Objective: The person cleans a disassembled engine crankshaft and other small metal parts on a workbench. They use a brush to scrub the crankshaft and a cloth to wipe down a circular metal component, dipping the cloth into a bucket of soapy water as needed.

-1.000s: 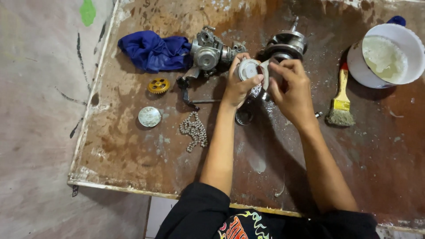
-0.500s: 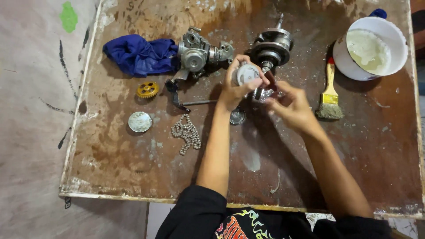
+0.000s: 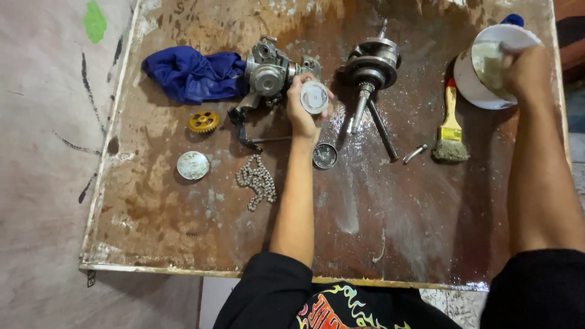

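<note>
My left hand (image 3: pixel 300 116) is shut on a round silver piston (image 3: pixel 314 97), holding it just above the board with its flat crown facing up. It hovers beside a grey engine part (image 3: pixel 269 72) and a crankshaft (image 3: pixel 373 61) whose connecting rod (image 3: pixel 382 131) lies free on the board. Far to the right, my right hand (image 3: pixel 525 70) is over the rim of a white bucket (image 3: pixel 472 85) of pale liquid. Its fingers are curled downward, and I cannot see whether they hold anything.
On the wet brown board (image 3: pixel 183 231) lie a blue cloth (image 3: pixel 186 76), a yellow gear (image 3: pixel 203 122), a silver disc (image 3: pixel 193 166), a chain (image 3: pixel 256 181), a small round cap (image 3: pixel 325 156), a short metal pin (image 3: pixel 414 153) and a paintbrush (image 3: pixel 450 131).
My right hand has left the piston and swung right to the bucket. The connecting rod is uncovered and a pin lies on the board. My left hand still holds the piston.
</note>
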